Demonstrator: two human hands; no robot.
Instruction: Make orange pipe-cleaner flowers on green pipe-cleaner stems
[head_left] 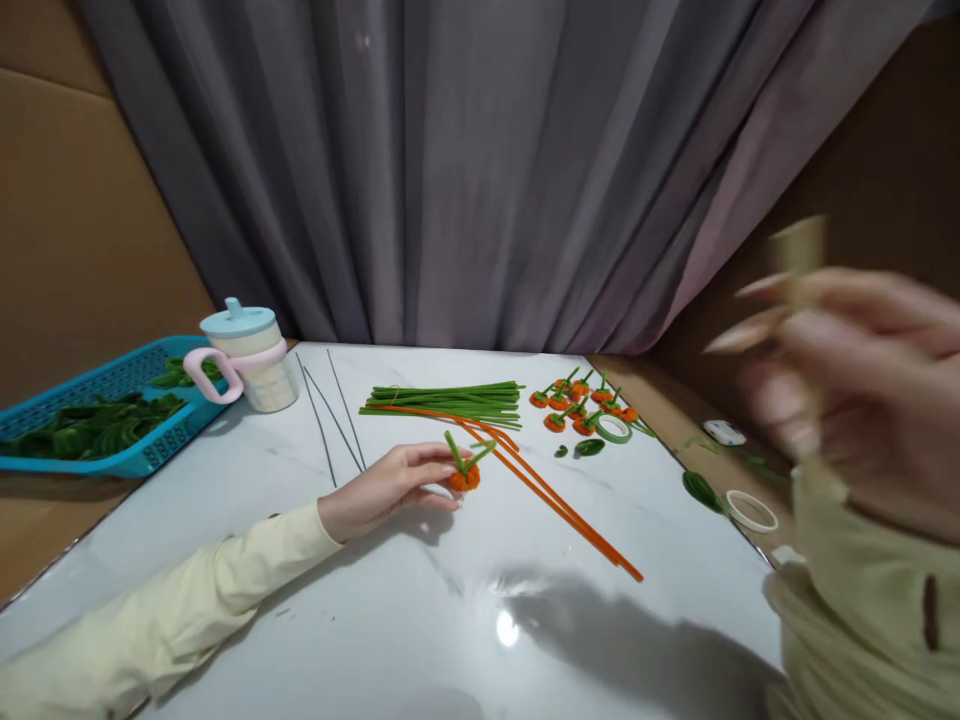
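Observation:
My left hand (397, 482) is closed on a small orange fuzzy ball (466, 479) with two green pipe-cleaner stems sticking up from it, just above the white table. Close to the camera at the right, my right hand (862, 370) is raised and smeared by motion. Between its fingers is a pale yellowish, stick-like piece (801, 246), too blurred to name exactly. Several orange pipe cleaners (574, 515) lie slantwise to the right of my left hand. Behind them rests a bundle of green pipe cleaners (450, 402).
At the back right sit several similar orange pieces (555, 424), a green tape roll (614, 429) and a dark green leaf-like piece (590, 447). A white ring (751, 511) lies past the right edge. Left are thin wires (319, 420), a lidded cup (262, 370) and a blue basket (127, 455).

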